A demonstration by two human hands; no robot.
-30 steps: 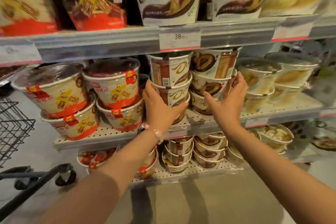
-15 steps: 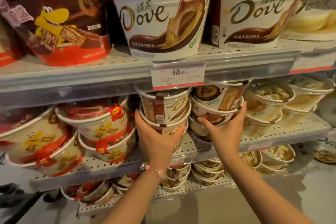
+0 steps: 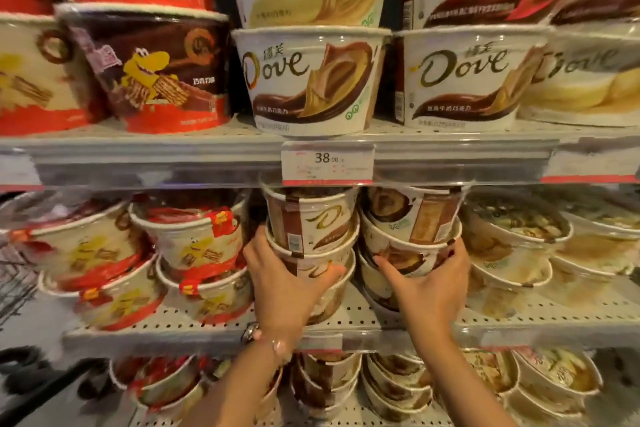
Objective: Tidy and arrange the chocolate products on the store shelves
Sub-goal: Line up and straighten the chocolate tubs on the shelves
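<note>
**Both hands on two neighbouring stacks of Dove tubs, middle shelf**

The left hand (image 3: 284,282) grips the left stack of Dove tubs (image 3: 311,239), its fingers curled round the stack's far-left side and its thumb hooked across the front of a lower tub. A bracelet (image 3: 266,340) circles that wrist. The right hand (image 3: 427,284) holds the right stack of Dove tubs (image 3: 410,229), thumb stretched along the front of the middle tub and fingers wrapped round the right-hand side. The two stacks stand just beside each other between the hands, on the perforated middle shelf (image 3: 221,326). Directly above the hands a price tag (image 3: 327,163) reading 38 is clipped to the edge of the upper shelf (image 3: 138,156), and a large Dove tub (image 3: 308,80) stands just above it. Left of the left hand lie tilted red-and-white wafer tubs (image 3: 194,239); right of the right hand sit pale tubs (image 3: 516,243), stacked. Below the wrists, the lower shelf carries further tub stacks (image 3: 394,385).
</note>
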